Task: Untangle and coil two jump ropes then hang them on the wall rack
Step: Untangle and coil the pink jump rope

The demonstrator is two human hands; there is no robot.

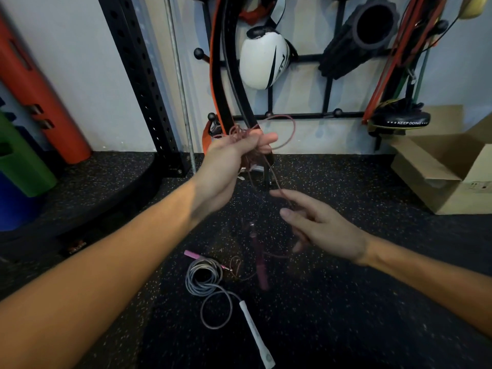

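Left forearm (106,249) cropped at 8 o'clock; gripping tangled red rope (241,133) in curled fingers (267,139) of left hand (231,155). Cannot tell hold of blurred right hand (327,227) on rope, 3 o'clock.

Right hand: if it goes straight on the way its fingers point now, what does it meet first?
Most likely the red rope, the strand hanging from the bundle that the left hand grips. It runs just before the fingertips of the right hand. It may already touch them, as depth is unclear.
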